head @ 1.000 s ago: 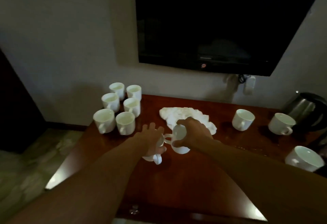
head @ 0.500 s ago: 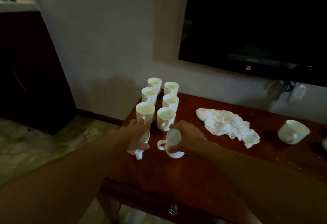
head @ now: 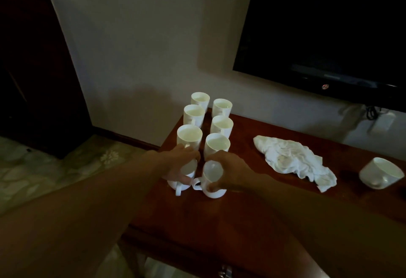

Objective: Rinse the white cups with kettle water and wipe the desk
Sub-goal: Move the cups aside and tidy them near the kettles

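Both hands have carried their cups left across the worktop [head: 252, 200]. The left cup [head: 183, 175] and right cup [head: 212, 179] now sit, it seems, just behind the six-cup group [head: 206, 124].

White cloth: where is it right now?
Head view: the white cloth lies crumpled on the desk, right of the right hand, left of a lone cup.

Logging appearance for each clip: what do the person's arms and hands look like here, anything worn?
Both forearms are bare as far as the frame shows, with no sleeves visible. The left hand and right hand wear no gloves; no watch, bracelet or ring is apparent, though the dim light makes small items hard to rule out.
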`<state>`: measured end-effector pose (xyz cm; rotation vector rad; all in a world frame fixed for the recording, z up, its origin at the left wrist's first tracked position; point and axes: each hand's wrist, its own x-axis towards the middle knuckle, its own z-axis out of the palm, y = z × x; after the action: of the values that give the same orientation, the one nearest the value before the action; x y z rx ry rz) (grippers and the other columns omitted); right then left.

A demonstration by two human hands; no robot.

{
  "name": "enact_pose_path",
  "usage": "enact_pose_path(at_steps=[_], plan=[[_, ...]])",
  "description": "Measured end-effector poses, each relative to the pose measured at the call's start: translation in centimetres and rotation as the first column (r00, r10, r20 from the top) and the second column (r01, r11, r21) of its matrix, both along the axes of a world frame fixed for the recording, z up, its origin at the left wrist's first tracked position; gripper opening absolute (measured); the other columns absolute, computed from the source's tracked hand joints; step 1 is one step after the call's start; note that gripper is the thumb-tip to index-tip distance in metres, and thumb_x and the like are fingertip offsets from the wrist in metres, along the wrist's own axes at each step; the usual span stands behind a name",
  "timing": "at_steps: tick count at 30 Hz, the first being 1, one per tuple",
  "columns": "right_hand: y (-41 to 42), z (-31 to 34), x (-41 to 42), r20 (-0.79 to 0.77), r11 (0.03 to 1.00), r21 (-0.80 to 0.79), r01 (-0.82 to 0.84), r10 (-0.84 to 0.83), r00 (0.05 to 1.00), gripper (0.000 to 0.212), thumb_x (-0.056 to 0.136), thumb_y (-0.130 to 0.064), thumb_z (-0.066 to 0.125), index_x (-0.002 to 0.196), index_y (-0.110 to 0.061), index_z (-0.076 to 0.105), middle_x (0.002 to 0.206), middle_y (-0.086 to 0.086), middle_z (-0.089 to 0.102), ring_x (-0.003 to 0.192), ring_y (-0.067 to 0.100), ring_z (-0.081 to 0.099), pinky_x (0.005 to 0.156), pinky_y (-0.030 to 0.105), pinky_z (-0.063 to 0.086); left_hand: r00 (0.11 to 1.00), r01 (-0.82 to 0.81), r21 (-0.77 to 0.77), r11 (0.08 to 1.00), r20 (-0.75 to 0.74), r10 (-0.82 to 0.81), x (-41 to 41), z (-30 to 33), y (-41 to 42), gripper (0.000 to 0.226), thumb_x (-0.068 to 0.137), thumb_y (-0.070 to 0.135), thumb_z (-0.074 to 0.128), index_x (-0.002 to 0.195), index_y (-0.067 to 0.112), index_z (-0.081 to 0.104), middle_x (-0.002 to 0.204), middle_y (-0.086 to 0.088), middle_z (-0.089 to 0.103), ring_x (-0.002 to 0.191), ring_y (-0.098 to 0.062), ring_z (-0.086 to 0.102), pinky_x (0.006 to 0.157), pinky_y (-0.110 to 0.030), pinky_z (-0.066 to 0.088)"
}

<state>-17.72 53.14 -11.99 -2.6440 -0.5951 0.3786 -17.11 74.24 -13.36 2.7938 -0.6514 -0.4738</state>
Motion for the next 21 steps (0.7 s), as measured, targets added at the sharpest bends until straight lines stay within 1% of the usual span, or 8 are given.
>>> enact_pose_path(at_steps=[2, 4, 6, 8, 12, 14, 17, 21], plan=[[0.1, 0.1, 0.4, -0.017, 0.999, 0.006, -0.034, 0.034, 0.999, 0.074, 0.069, -0.025, 0.091, 0.134, -0.024, 0.055, 0.137, -0.003, 0.054, 0.125, 0.016, 0.051, 0.098, 0.029, 0.043, 1.000, 0.008, -0.001, 1.000, 0.000, -0.008, 0.4, -0.2, 0.4, 0.073, 0.082, 0.053, 0.076, 0.141, 0.028, 0.040, 0.146, 0.001, 0.041, 0.134, -0.023, 0.037, 0.106, -0.048, 0.044], [0.2, 0.1, 0.5, -0.043, 0.999, 0.011, -0.043, 0.044, 0.998, 0.072, 0.069, -0.023, 0.091, 0.132, -0.026, 0.056, 0.135, -0.005, 0.055, 0.124, 0.014, 0.051, 0.100, 0.031, 0.046, 1.000, 0.002, -0.005, 1.000, -0.012, -0.002, 0.5, -0.4, 0.5, 0.074, 0.082, 0.049, 0.078, 0.142, 0.029, 0.040, 0.147, 0.000, 0.039, 0.135, -0.023, 0.035, 0.107, -0.048, 0.043], [0.2, 0.0, 0.8, -0.059, 0.998, 0.004, -0.058, 0.059, 0.997, 0.075, 0.068, -0.024, 0.091, 0.133, -0.029, 0.055, 0.135, -0.008, 0.055, 0.124, 0.013, 0.051, 0.101, 0.032, 0.046, 1.000, 0.008, -0.004, 1.000, -0.011, -0.008, 0.5, -0.4, 0.5, 0.076, 0.080, 0.048, 0.079, 0.142, 0.028, 0.039, 0.146, 0.000, 0.038, 0.135, -0.023, 0.033, 0.108, -0.049, 0.042], [0.2, 0.0, 1.1, -0.070, 0.996, -0.029, -0.089, 0.087, 0.994, 0.079, 0.069, -0.024, 0.091, 0.137, -0.030, 0.051, 0.140, -0.007, 0.052, 0.128, 0.013, 0.048, 0.102, 0.030, 0.044, 1.000, 0.023, 0.009, 1.000, 0.001, -0.023, 0.6, -0.1, 0.6, 0.078, 0.078, 0.049, 0.080, 0.142, 0.028, 0.040, 0.147, 0.001, 0.037, 0.137, -0.022, 0.031, 0.110, -0.049, 0.040], [0.2, -0.1, 1.3, -0.101, 0.992, -0.059, -0.111, 0.104, 0.989, 0.089, 0.072, -0.023, 0.090, 0.146, -0.030, 0.042, 0.148, -0.005, 0.047, 0.137, 0.016, 0.043, 0.107, 0.032, 0.038, 0.999, 0.049, 0.139, 0.989, -0.014, -0.047, 1.0, 0.8, 1.0, 0.094, 0.076, 0.056, 0.079, 0.151, 0.030, 0.030, 0.154, 0.002, 0.024, 0.142, -0.022, 0.020, 0.113, -0.048, 0.036], [0.0, 0.0, 1.2, -0.105, 0.992, -0.054, -0.114, 0.108, 0.989, 0.092, 0.073, -0.023, 0.089, 0.149, -0.029, 0.038, 0.150, -0.004, 0.046, 0.138, 0.016, 0.042, 0.107, 0.031, 0.036, 0.999, 0.035, 0.170, 0.985, 0.001, -0.036, 1.1, 1.3, 0.8, 0.100, 0.071, 0.064, 0.078, 0.151, 0.032, 0.027, 0.150, 0.003, 0.025, 0.139, -0.021, 0.024, 0.109, -0.048, 0.041], [-0.8, 0.6, 1.0, -0.108, 0.994, -0.033, -0.105, 0.101, 0.989, 0.094, 0.075, -0.024, 0.088, 0.152, -0.028, 0.034, 0.155, -0.004, 0.041, 0.142, 0.017, 0.038, 0.111, 0.034, 0.035, 0.999, 0.027, 0.180, 0.983, 0.037, -0.035, 1.5, 2.4, -0.1, 0.099, 0.067, 0.072, 0.076, 0.147, 0.032, 0.033, 0.143, 0.003, 0.031, 0.134, -0.021, 0.029, 0.106, -0.047, 0.043], [-2.6, 1.6, 1.0, -0.073, 0.999, -0.017, -0.050, 0.048, 0.996, 0.094, 0.076, -0.028, 0.088, 0.152, -0.027, 0.034, 0.157, -0.003, 0.039, 0.143, 0.020, 0.036, 0.112, 0.035, 0.033, 0.994, 0.035, 0.187, 0.982, 0.097, -0.054, 2.2, 4.1, -1.9, 0.098, 0.072, 0.075, 0.070, 0.149, 0.028, 0.033, 0.145, -0.004, 0.036, 0.132, -0.025, 0.035, 0.108, -0.046, 0.042]])
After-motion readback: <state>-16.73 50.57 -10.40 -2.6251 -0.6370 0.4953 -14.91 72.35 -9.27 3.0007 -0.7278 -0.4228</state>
